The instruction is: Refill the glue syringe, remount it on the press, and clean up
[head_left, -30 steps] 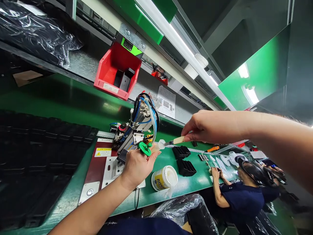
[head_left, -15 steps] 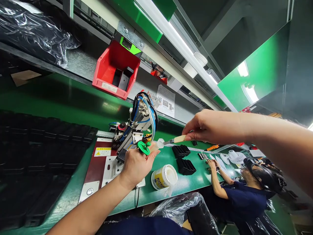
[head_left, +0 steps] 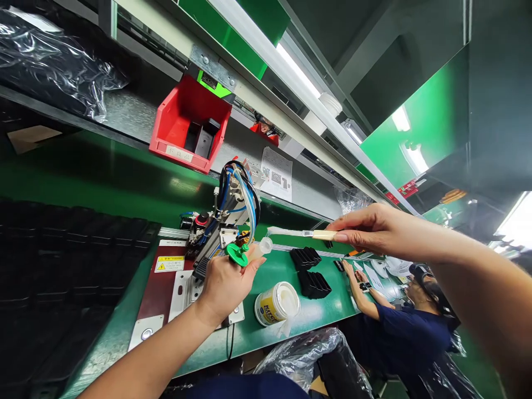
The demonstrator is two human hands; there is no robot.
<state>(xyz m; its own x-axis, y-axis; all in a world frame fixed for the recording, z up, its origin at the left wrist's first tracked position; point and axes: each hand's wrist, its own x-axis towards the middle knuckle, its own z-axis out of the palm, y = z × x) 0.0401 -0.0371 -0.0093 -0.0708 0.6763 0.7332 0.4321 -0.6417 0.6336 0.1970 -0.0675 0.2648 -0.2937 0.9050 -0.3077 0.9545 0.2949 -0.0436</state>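
My left hand (head_left: pixel 224 285) is closed round a small part with a green disc (head_left: pixel 236 254) and a translucent white tube end (head_left: pixel 262 245), held up in front of a small pneumatic machine (head_left: pixel 224 221). My right hand (head_left: pixel 369 226) pinches the pale handle of a thin brush (head_left: pixel 291 233) that points left, its tip just above and clear of the tube. An open white tub with a yellow label (head_left: pixel 276 303) stands on the green bench below both hands.
A red bin (head_left: pixel 189 124) with dark parts hangs on the shelf above. Black trays (head_left: pixel 62 260) fill the left of the bench. Black ribbed parts (head_left: pixel 311 271) lie right of the tub. Another person in a dark blue shirt (head_left: pixel 399 338) works at the far right.
My right hand has drawn the brush out of the tube and lifted it up and to the right. The view has shifted slightly; my left hand still holds the part.
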